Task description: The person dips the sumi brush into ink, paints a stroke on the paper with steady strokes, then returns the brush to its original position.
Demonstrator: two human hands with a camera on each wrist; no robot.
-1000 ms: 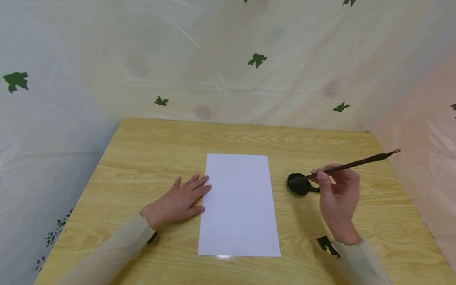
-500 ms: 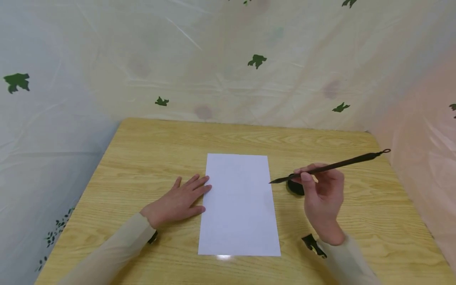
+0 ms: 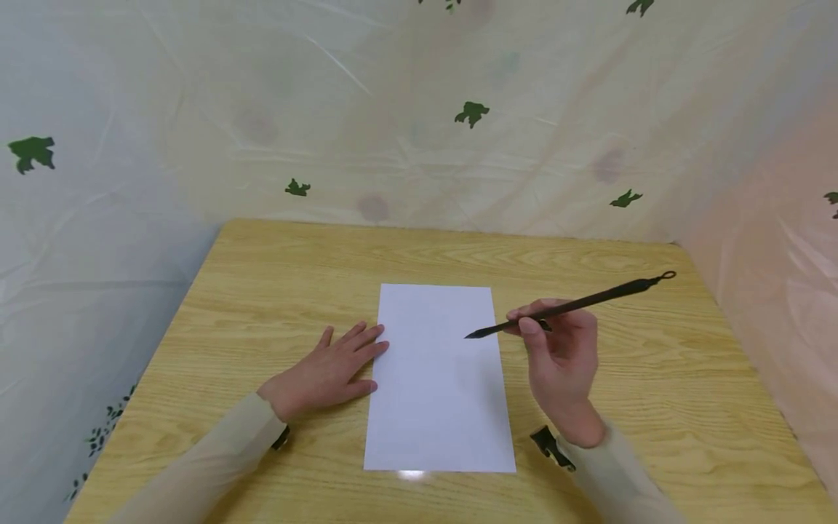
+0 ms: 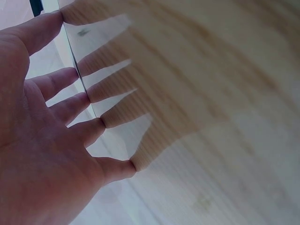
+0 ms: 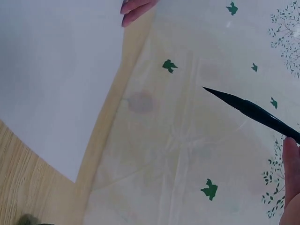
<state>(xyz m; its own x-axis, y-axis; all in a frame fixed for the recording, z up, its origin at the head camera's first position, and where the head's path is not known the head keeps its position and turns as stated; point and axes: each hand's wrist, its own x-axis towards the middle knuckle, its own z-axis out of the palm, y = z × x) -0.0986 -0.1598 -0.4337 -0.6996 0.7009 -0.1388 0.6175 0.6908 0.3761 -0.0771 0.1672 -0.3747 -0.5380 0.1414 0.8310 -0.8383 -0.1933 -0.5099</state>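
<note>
A dark writing brush [image 3: 602,297] slants over the right part of a blank white sheet of paper [image 3: 432,407]. My right hand [image 3: 564,356] pinches its handle between thumb and fingers. The brush's pointed dark tip [image 5: 218,94] is clear of the sheet in the right wrist view. Spread wide, my left hand [image 3: 324,372] rests at the paper's left edge, with some fingertips on it. In the left wrist view the fingertips of the left hand [image 4: 51,140] touch the tabletop. A black ink dish [image 3: 545,325] is almost wholly hidden behind the right hand.
The light wood-grain table [image 3: 294,269] reaches back to a pale hanging cloth [image 3: 393,109] with green bird prints. More cloth hangs along the left and right sides. Dark bands sit at both wrists.
My right hand has carried the brush leftward from the black ink dish to above the paper. The left hand and the sheet have stayed in place.
</note>
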